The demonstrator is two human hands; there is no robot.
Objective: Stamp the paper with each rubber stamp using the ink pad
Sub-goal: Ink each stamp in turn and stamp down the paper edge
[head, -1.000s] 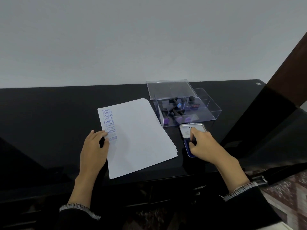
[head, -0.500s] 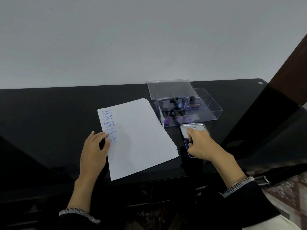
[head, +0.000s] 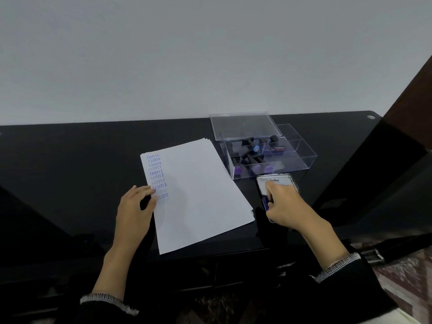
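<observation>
— Looking down from the head camera, what are the two hands doing?

— The left hand (head: 134, 209) lies flat, fingers straight, on the left edge of the paper (head: 196, 195), fingertips just beside the lowest stamped words. It holds nothing; it only presses the sheets down on the black table (head: 70, 164).

— And the right hand (head: 284, 206)?

— It sits over the ink pad (head: 277, 183), fingers curled downward. A small dark shape shows under the fingers, against the blue pad surface, most likely a rubber stamp, but the hand covers it and I cannot tell for certain what is gripped.

— Where is the ink pad?

— Just right of the paper stack's near corner and directly in front of the clear box (head: 271, 157). Its white lid stands open behind the hand, with printed lettering on it.

— What is on the paper?

— A column of blue-purple prints down the left side, mostly reading SAMPLE, some upside down, the lowest ending in OUT.

— And the box?

— Open, with its clear lid (head: 243, 125) lying behind it. Inside lie several black-handled stamps (head: 251, 155), some with purple ends, one with a blue end.
</observation>
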